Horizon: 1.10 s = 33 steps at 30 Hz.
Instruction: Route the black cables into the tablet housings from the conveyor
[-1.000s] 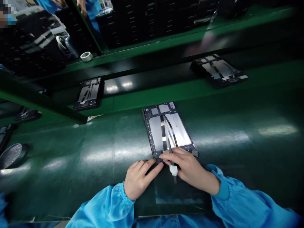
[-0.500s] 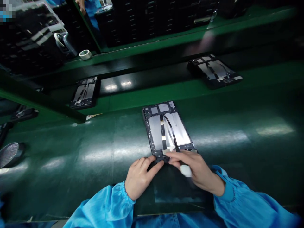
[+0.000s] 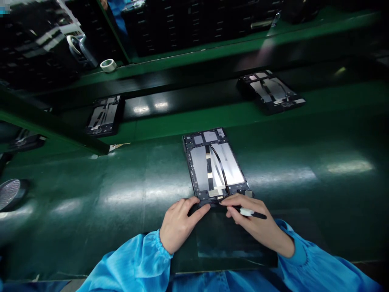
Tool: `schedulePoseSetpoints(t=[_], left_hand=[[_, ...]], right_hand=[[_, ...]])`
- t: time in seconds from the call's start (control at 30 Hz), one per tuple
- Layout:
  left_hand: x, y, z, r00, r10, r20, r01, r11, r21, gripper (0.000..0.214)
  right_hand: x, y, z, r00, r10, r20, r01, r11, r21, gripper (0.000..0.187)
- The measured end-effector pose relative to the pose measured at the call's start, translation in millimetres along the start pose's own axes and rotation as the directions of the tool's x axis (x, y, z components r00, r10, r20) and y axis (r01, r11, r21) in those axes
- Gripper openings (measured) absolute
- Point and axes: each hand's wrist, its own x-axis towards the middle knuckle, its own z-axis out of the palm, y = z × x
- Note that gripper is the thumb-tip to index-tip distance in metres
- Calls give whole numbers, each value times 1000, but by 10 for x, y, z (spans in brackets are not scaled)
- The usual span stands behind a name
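An opened tablet (image 3: 216,164) lies flat on the green bench in front of me, its inner side up, with silver plates, flat cables and a black frame showing. My left hand (image 3: 182,223) grips its lower left corner between thumb and fingers. In my right hand (image 3: 251,215) is a slim black tool with a white wrap (image 3: 246,212), pinched like a pen. Its tip reaches the tablet's lower edge near the middle, where my fingers partly hide it. The tool's blunt black end points out to the right.
Beyond the bench's front strip lie other opened tablets, one at the left (image 3: 105,115) and one at the right (image 3: 272,92). A green post (image 3: 57,129) slants in from the left. A tape roll (image 3: 108,65) rests on the ledge; a round grey object (image 3: 12,194) sits far left.
My right hand has shifted slightly right, and the tool has swung so its black end shows level. The left hand keeps its hold on the tablet's corner.
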Motion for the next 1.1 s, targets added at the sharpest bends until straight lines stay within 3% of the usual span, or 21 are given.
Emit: schedulePoseSetpoints(t=[0.23,0.53,0.63,0.77,0.93,1.1], left_hand=[[-27,-51,-6,1000,31,-2,-31,999,20,36],[-45,-91,-27,994,60,-87,-63,997,-41,28],[-32,-94,-18,994,57,-96,-63,996,-66,27],[-32,-126,-15,994,51,-92,-57,996,-67,27],[-73,-84,-36,983,117,-144,-125,991,-46,28],[-12,167,42,966,258,13,-257,964,-67,27]], right_hand=[[-46,89,-88,995,87,-50,-87,996,-13,15],[48,-69,4,980,-100,173,94,995,38,23],[69,-56,7,972,-107,212,104,994,25,24],[82,-51,10,969,-54,242,46,998,36,19],[20,-15,-45,967,185,176,-212,966,151,17],[-22,143,-107,965,248,81,-255,961,105,22]])
